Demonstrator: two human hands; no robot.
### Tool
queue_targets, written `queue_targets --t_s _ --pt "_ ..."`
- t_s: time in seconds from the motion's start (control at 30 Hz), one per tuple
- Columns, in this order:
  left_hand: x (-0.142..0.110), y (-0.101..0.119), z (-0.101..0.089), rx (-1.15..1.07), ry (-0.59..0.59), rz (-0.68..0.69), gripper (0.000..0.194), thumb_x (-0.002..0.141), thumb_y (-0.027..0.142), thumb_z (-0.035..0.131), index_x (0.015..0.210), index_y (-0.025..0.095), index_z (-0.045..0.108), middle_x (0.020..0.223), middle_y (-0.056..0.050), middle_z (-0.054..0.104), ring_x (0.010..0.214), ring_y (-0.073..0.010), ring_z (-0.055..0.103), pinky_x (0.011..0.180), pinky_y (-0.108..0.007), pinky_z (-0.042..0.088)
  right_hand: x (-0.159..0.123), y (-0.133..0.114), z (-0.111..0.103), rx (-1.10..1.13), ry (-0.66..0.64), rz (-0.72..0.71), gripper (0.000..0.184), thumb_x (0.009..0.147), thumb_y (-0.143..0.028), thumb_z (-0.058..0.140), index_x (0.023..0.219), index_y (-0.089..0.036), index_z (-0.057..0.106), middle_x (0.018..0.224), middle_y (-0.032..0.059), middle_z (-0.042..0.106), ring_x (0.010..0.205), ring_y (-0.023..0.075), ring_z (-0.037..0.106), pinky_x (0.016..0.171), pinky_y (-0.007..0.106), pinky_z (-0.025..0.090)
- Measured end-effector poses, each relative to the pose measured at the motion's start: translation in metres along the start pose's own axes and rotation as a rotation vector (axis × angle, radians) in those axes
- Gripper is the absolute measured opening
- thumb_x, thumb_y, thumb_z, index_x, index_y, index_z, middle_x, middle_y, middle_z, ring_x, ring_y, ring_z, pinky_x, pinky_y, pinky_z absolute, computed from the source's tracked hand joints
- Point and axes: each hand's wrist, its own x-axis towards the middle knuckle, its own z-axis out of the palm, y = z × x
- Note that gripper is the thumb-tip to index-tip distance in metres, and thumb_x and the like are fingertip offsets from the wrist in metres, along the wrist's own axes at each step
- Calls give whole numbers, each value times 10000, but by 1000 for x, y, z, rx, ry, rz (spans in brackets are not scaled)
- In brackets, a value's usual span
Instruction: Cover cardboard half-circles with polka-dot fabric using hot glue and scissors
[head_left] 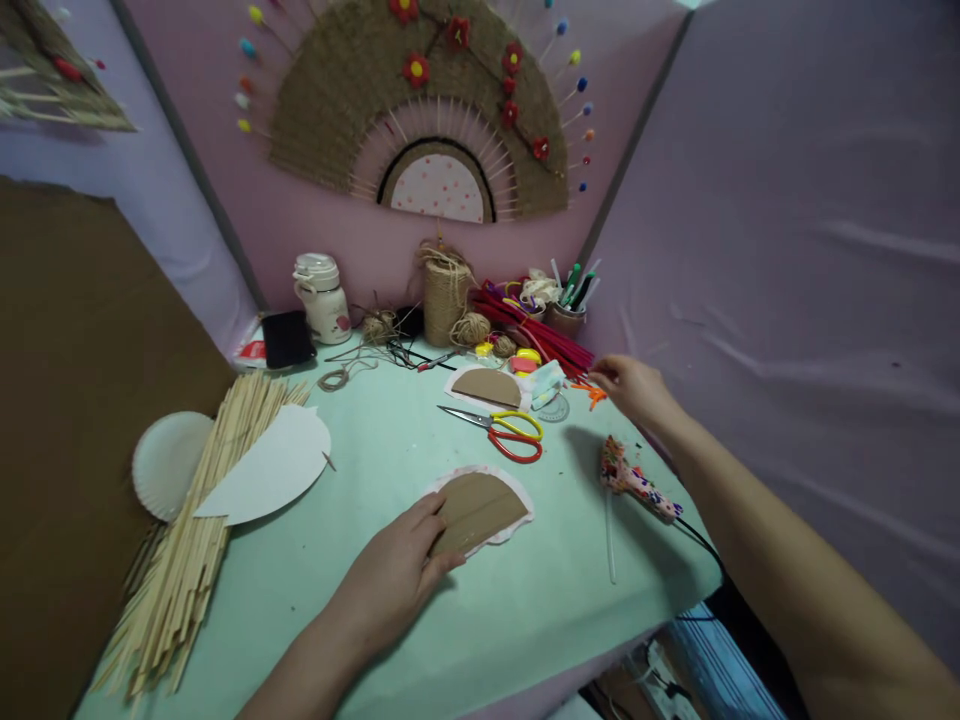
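Observation:
My left hand grips the left end of a cardboard half-circle, its fingers on the top face and its thumb along the lower edge. Pale fabric sticks out around the curved side of that piece. Beyond it lie scissors with one yellow and one red handle, and a second cardboard half-circle on pale fabric. My right hand hovers at the table's right side with its fingers pinched together; what they hold, if anything, is too small to make out. Orange bits lie beside its fingertips.
A glue gun with flowery covering lies at right, its cord running off the edge. Bamboo sticks and a white paper shape are at left. Twine, red stems and a jar stand behind. A large fan hangs above.

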Motion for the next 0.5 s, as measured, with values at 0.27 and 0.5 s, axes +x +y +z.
queue_targets --t_s 0.27,0.5 --pt "2 -3 1 2 6 3 319 945 381 441 1050 181 666 1391 -126 557 1331 -275 475 1058 -449 440 51 62 36 -178 -295 83 305 940 -324 595 1215 -192 587 1234 84 604 1031 220 627 856 413 544" --pt "2 -1 -2 -17 20 -1 318 949 375 432 1053 189 668 1399 -109 552 1308 -268 499 1049 -417 454 50 72 75 -186 -379 8 321 938 -326 598 1219 -172 584 1238 98 600 1037 225 625 867 421 540"
